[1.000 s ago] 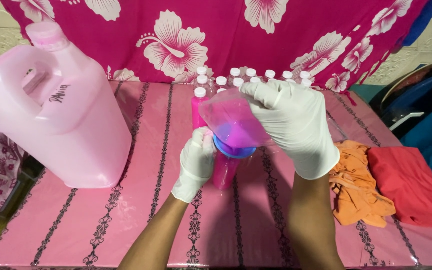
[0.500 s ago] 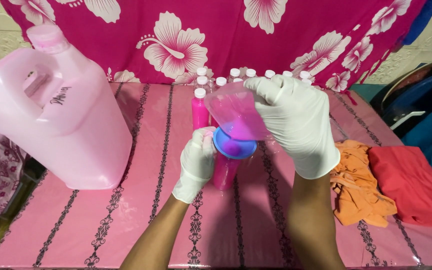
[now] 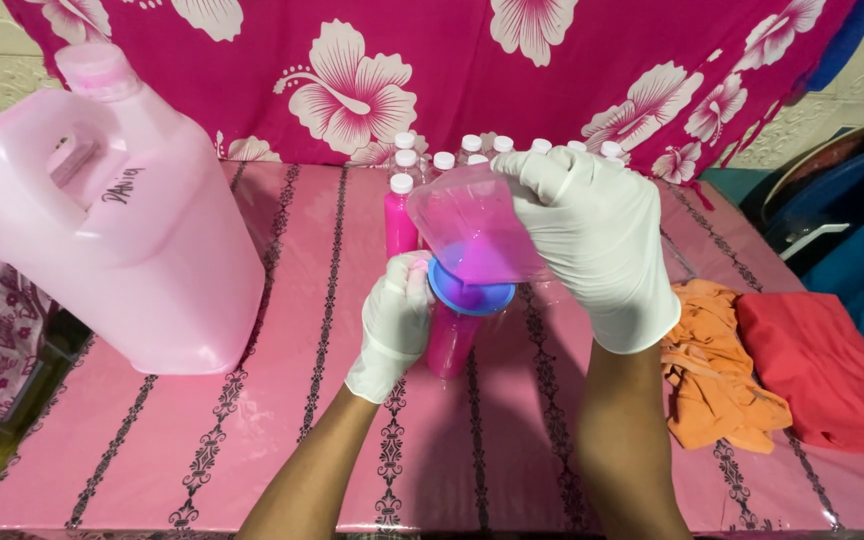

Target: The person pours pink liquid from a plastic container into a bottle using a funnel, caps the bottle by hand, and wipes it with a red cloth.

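head cam — looks down and forward | close over pink table (image 3: 252, 440) | single view

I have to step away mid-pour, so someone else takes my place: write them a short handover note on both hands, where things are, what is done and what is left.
Left hand, in a white glove, grips the small pink-filled plastic bottle and steadies the blue funnel in its neck.
Right hand, gloved, tilts a clear plastic cup of pink liquid over the funnel.
Done: a group of white-capped small bottles stands behind.
Left: finish this bottle, lift the funnel off, cap it.
The big pink plastic jug stands capped at left; orange cloth at right.
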